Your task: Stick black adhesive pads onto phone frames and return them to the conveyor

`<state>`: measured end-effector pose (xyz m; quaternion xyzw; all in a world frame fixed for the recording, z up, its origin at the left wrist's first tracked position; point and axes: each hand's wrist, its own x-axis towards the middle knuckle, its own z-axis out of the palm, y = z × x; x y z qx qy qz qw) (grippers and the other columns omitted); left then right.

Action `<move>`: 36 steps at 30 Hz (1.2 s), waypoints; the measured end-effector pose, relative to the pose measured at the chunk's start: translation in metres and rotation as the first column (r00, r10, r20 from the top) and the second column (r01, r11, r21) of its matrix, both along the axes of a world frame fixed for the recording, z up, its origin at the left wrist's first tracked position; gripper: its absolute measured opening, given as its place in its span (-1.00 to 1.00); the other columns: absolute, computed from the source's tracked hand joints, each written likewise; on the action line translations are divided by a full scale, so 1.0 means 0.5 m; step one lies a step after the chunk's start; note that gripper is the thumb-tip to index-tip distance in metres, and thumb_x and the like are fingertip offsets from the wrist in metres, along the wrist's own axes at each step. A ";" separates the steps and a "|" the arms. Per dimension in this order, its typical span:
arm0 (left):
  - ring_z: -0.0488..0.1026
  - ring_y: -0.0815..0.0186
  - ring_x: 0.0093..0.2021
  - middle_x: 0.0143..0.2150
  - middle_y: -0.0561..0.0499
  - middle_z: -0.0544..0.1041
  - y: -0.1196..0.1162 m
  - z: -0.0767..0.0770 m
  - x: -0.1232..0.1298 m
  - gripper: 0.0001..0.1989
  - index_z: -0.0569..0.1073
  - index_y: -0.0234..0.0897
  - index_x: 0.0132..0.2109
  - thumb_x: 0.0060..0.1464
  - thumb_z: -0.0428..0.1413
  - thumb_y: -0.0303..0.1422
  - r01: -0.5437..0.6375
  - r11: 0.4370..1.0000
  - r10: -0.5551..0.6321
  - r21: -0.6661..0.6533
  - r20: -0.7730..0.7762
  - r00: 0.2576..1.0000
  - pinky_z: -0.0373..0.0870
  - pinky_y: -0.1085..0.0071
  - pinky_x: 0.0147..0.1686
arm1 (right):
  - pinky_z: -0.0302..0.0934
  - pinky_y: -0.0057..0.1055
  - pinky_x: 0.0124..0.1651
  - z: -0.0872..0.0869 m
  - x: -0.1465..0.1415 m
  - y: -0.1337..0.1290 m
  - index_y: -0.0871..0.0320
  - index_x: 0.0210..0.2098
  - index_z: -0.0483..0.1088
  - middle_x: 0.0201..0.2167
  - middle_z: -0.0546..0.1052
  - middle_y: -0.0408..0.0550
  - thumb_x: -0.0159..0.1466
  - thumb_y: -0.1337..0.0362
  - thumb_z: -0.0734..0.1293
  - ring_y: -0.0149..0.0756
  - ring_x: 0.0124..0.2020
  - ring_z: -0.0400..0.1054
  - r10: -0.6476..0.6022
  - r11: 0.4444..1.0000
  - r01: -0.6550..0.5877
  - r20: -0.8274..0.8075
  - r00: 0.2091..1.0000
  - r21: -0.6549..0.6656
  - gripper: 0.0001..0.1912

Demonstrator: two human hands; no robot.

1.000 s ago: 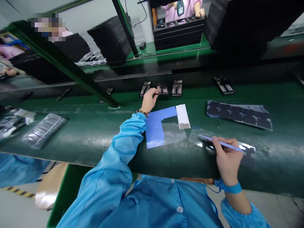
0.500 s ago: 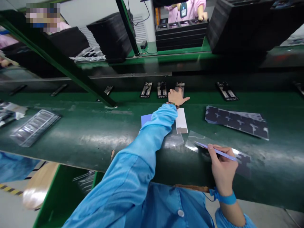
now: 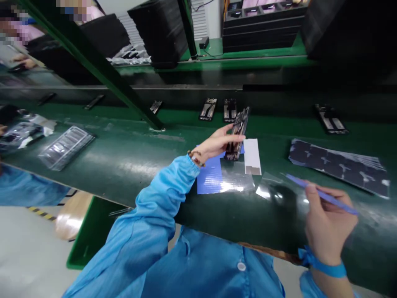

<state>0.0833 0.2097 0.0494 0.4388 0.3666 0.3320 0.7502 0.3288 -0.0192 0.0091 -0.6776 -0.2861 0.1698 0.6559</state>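
Observation:
My left hand (image 3: pixel 215 142) grips an opened phone chassis (image 3: pixel 234 147) by its sides, tilted up off the bench above a blue-violet sheet (image 3: pixel 209 177). Just right of the chassis lies a white card (image 3: pixel 252 153) with a grey end. In my right hand (image 3: pixel 330 225) is a thin purple stick (image 3: pixel 333 199), held like a pen with its tip pointing left. Beneath and beside that hand a clear film (image 3: pixel 268 188) rests on the bench, partly hidden by the hand. A stack of dark die-cut sheets (image 3: pixel 341 167) lies beyond the right hand.
More phone chassis sit along the back strip, among them one (image 3: pixel 207 109) and another (image 3: pixel 331 119) at right. A slanted green post (image 3: pixel 124 91) crosses the left side. A clear plastic tray (image 3: pixel 66 147) lies at left; black trays (image 3: pixel 262 35) are stacked behind.
My left hand has lifted a phone chassis from the back strip and brought it nearer. My right hand still holds the purple stick. The whole view has shifted.

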 end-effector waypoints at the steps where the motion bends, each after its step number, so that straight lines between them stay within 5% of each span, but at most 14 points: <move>1: 0.59 0.39 -0.32 -0.23 0.07 0.64 -0.031 -0.006 -0.012 -0.42 0.53 -0.23 0.12 0.03 0.57 -0.27 -0.019 0.999 0.020 -0.036 0.012 1.000 0.59 0.39 -0.19 | 0.54 0.09 0.24 0.018 0.001 0.026 0.01 -0.20 0.52 -0.17 0.71 -0.02 0.21 -0.07 0.69 0.02 -0.02 0.70 0.039 0.998 -0.040 0.026 0.999 0.038 -0.57; 4: 0.61 0.38 -0.29 -0.20 0.01 0.66 -0.093 -0.033 -0.030 -0.56 0.49 -0.26 -0.03 0.19 0.46 -0.10 -0.116 0.992 0.114 -0.049 -0.038 0.993 0.57 0.43 -0.22 | 0.57 0.02 0.14 0.043 0.001 0.112 -0.02 -0.23 0.49 -0.21 0.72 -0.03 0.21 -0.08 0.69 0.01 -0.04 0.71 0.207 0.976 -0.210 0.061 0.976 0.050 -0.57; 7: 0.63 0.33 -0.21 -0.11 0.00 0.67 -0.121 -0.058 -0.042 -0.53 0.43 -0.22 0.07 0.17 0.44 -0.20 -0.117 0.990 0.127 0.082 -0.121 0.985 0.59 0.38 -0.15 | 0.54 -0.13 -0.04 0.019 0.006 0.175 0.01 -0.26 0.46 -0.28 0.70 -0.07 0.19 -0.13 0.69 -0.07 -0.15 0.69 0.341 0.939 -0.340 0.040 0.939 -0.046 -0.50; 12: 0.62 0.24 -0.11 -0.01 0.03 0.62 -0.140 -0.068 -0.070 -0.14 0.26 -0.14 0.43 0.03 0.37 -0.46 0.148 0.937 -0.031 0.317 -0.346 0.938 0.56 0.29 -0.07 | 0.53 -0.15 -0.04 -0.042 0.025 0.188 -0.01 -0.29 0.44 -0.29 0.72 -0.12 0.14 -0.15 0.71 -0.08 -0.15 0.69 0.408 0.899 -0.407 -0.025 0.913 -0.163 -0.48; 15: 0.59 0.23 -0.13 -0.06 0.03 0.61 -0.153 -0.064 -0.079 -0.34 0.36 -0.20 0.30 0.08 0.37 -0.42 0.278 0.903 -0.070 0.328 -0.527 0.847 0.53 0.27 -0.09 | 0.54 -0.12 0.03 -0.052 0.032 0.176 -0.02 -0.34 0.40 -0.30 0.71 -0.11 0.12 -0.09 0.72 -0.08 -0.16 0.68 0.403 0.899 -0.404 -0.040 0.914 -0.167 -0.48; 17: 0.56 0.21 -0.12 -0.04 -0.01 0.58 -0.164 -0.063 -0.079 -0.53 0.41 -0.22 0.15 0.15 0.38 -0.36 0.310 0.863 0.014 0.398 -0.634 0.773 0.53 0.25 -0.09 | 0.53 -0.12 0.04 -0.052 0.035 0.172 -0.01 -0.35 0.39 -0.30 0.71 -0.10 0.11 -0.07 0.73 -0.10 -0.17 0.67 0.403 0.898 -0.403 -0.040 0.915 -0.176 -0.49; 19: 0.55 0.12 0.01 0.07 -0.12 0.55 -0.177 -0.067 -0.070 -0.65 0.45 -0.23 0.06 0.25 0.39 -0.28 0.355 0.747 0.191 0.563 -0.692 0.696 0.55 0.15 0.02 | 0.53 -0.13 0.02 -0.051 0.035 0.172 0.00 -0.34 0.41 -0.29 0.70 -0.11 0.13 -0.06 0.72 -0.12 -0.19 0.66 0.411 0.892 -0.409 -0.033 0.911 -0.193 -0.50; 21: 0.50 0.00 0.20 0.22 -0.22 0.53 -0.191 -0.074 -0.053 -0.66 0.49 -0.26 0.07 0.35 0.36 -0.17 0.464 0.535 0.313 0.706 -0.676 0.667 0.52 0.05 0.17 | 0.51 -0.16 -0.04 -0.052 0.033 0.174 0.01 -0.33 0.42 -0.30 0.70 -0.12 0.13 -0.07 0.71 -0.14 -0.21 0.64 0.413 0.890 -0.408 -0.019 0.910 -0.203 -0.52; 23: 0.46 -0.06 0.32 0.34 -0.25 0.53 -0.204 -0.083 -0.032 -0.61 0.52 -0.28 0.17 0.45 0.26 -0.07 0.589 0.313 0.307 0.745 -0.666 0.680 0.48 0.00 0.25 | 0.49 -0.19 -0.06 -0.053 0.031 0.174 0.02 -0.33 0.43 -0.31 0.69 -0.13 0.13 -0.06 0.71 -0.16 -0.22 0.65 0.415 0.891 -0.408 -0.008 0.910 -0.200 -0.52; 25: 0.48 -0.05 0.36 0.39 -0.24 0.55 -0.213 -0.091 -0.011 -0.55 0.53 -0.30 0.25 0.52 0.16 -0.02 0.668 0.169 0.267 0.725 -0.686 0.677 0.46 0.01 0.28 | 0.49 -0.21 -0.05 -0.055 0.030 0.173 0.02 -0.32 0.42 -0.30 0.69 -0.13 0.14 -0.07 0.71 -0.17 -0.21 0.66 0.423 0.887 -0.416 -0.007 0.906 -0.199 -0.51; 28: 0.52 -0.04 0.34 0.35 -0.24 0.60 -0.222 -0.099 0.006 -0.49 0.57 -0.33 0.26 0.56 0.07 0.01 0.718 0.110 0.292 0.687 -0.713 0.638 0.43 0.03 0.29 | 0.51 -0.20 -0.03 -0.060 0.029 0.171 0.03 -0.30 0.41 -0.27 0.70 -0.13 0.16 -0.08 0.71 -0.15 -0.18 0.68 0.442 0.875 -0.438 -0.029 0.896 -0.205 -0.49; 36: 0.50 -0.01 0.38 0.36 -0.25 0.60 -0.228 -0.101 0.003 -0.46 0.55 -0.37 0.31 0.60 0.00 0.00 0.730 0.091 0.325 0.677 -0.713 0.621 0.38 0.04 0.34 | 0.55 -0.18 -0.04 -0.066 0.028 0.170 0.01 -0.32 0.41 -0.27 0.69 -0.18 0.13 -0.16 0.71 -0.14 -0.17 0.67 0.449 0.870 -0.449 -0.049 0.892 -0.201 -0.46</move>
